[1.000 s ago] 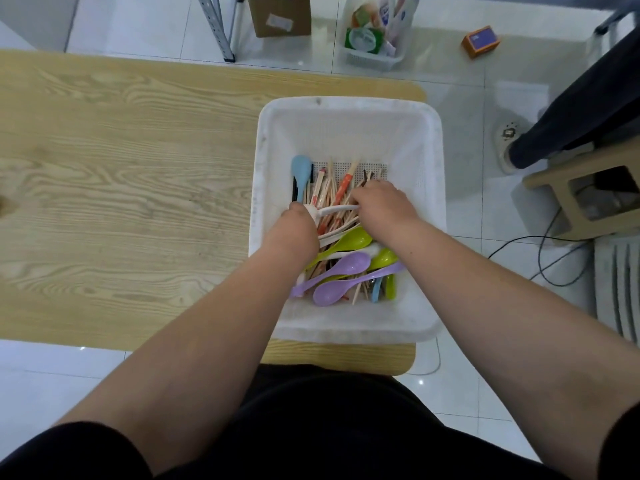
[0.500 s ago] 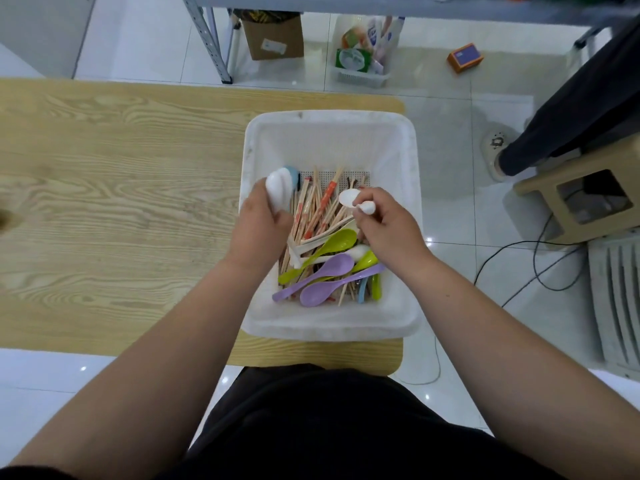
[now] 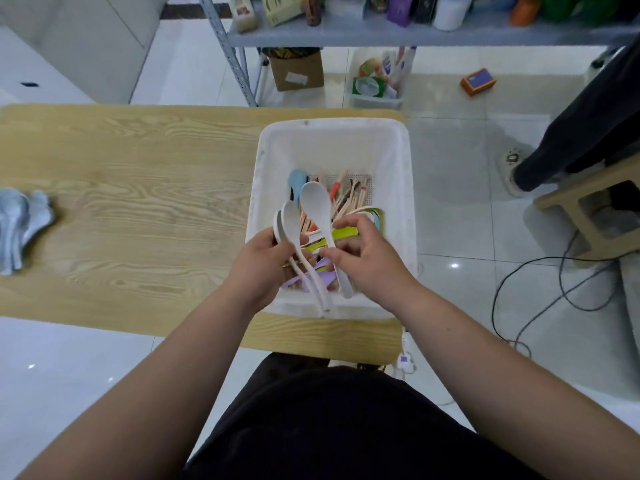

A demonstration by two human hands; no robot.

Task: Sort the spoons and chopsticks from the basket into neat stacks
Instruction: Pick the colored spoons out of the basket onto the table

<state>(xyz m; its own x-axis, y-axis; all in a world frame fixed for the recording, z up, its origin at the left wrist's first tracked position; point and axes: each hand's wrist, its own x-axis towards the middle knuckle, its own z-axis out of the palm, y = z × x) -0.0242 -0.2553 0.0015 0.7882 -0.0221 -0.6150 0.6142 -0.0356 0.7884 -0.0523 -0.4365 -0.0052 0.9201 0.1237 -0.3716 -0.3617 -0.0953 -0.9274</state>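
A white basket (image 3: 332, 133) stands at the right end of the wooden table (image 3: 138, 188). Inside lie several chopsticks (image 3: 349, 197) and coloured spoons: one light blue (image 3: 296, 178), green (image 3: 344, 233) and purple (image 3: 323, 271). My left hand (image 3: 265, 266) grips a small bunch of white spoons (image 3: 289, 225) above the basket's near left part. My right hand (image 3: 367, 258) pinches the handle of another white spoon (image 3: 317, 206), its bowl pointing away from me, right beside the bunch.
A stack of pale blue spoons (image 3: 20, 223) lies at the table's left edge. Beyond the table stand a metal shelf rack (image 3: 242, 64), a cardboard box (image 3: 296, 72) and a plastic bin (image 3: 377, 81). Another person's leg (image 3: 571, 133), a wooden stool (image 3: 588, 209) and floor cables (image 3: 540, 292) are on the right.
Both hands have lifted out of the basket with white spoons and come together. The right hand's spoon now stands beside the left hand's bunch. The view has tilted up.
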